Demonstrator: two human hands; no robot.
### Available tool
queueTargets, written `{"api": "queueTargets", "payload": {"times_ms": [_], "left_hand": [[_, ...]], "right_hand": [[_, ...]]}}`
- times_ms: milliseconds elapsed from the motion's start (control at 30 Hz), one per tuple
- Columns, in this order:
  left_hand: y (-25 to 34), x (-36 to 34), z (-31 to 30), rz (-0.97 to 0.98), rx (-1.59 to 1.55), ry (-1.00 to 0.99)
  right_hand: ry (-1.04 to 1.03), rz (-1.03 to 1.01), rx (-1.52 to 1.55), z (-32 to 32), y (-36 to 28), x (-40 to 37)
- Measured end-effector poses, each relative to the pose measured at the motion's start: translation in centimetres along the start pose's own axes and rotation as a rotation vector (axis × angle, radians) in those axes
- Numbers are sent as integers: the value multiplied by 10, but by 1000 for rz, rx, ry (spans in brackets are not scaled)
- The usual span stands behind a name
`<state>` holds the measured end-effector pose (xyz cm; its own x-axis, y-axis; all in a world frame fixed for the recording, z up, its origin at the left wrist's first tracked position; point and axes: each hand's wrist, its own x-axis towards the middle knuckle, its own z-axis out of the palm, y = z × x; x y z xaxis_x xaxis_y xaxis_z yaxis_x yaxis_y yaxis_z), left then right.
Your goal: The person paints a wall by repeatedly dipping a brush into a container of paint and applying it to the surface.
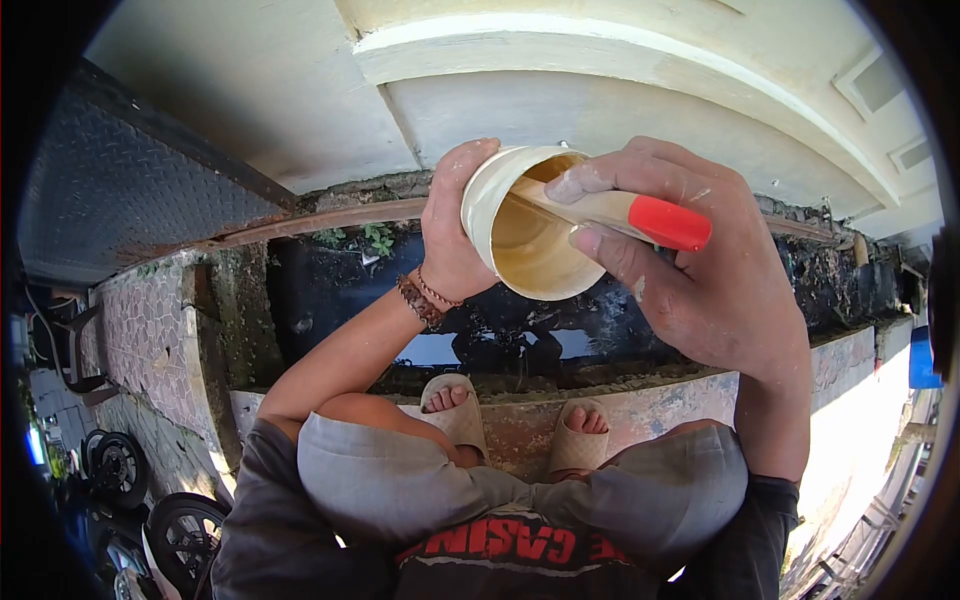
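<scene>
A round cream-coloured paint container (483,205) is tilted so that its open mouth faces right, with a yellowish inside. Around its left side wraps my left hand (457,225), fingers mostly hidden behind it. Between the thumb and fingers of my right hand (700,255) is a brush with a red-tipped handle (668,221). The brush's lower end reaches into the container, and its bristles are hard to make out. Pale paint marks show on my right fingers.
A pale wall (480,110) stands ahead. Below it runs a ditch of dark water (330,300), bordered by a concrete ledge (660,400) under my sandalled feet. A dark metal plate (130,170) is at the left, motorcycle wheels (185,540) at lower left, a blue container (924,358) at right.
</scene>
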<state>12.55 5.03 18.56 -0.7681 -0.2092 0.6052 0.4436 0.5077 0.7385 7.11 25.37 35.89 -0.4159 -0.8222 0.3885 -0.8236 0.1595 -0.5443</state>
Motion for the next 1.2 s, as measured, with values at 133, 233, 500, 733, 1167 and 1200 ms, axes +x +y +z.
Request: {"api": "queueTargets", "payload": {"times_ms": [133,233,500,733,1167,1200], "left_hand": [[5,5,0,-37,0,-12],[3,6,4,118,46,45],[5,10,4,212,106,85],[6,8,0,148,59,49],[17,7,-11,-108,-149,-114],[16,7,-13,-147,-247,-129]], "right_hand": [[-56,-7,-43,-6,-3,2],[-65,-26,-108,-4,-7,1],[-123,-22,-241,1,-12,0],[11,20,-50,2,-8,1],[40,-30,-216,5,-22,-13],[31,-42,-270,6,-22,-14]]}}
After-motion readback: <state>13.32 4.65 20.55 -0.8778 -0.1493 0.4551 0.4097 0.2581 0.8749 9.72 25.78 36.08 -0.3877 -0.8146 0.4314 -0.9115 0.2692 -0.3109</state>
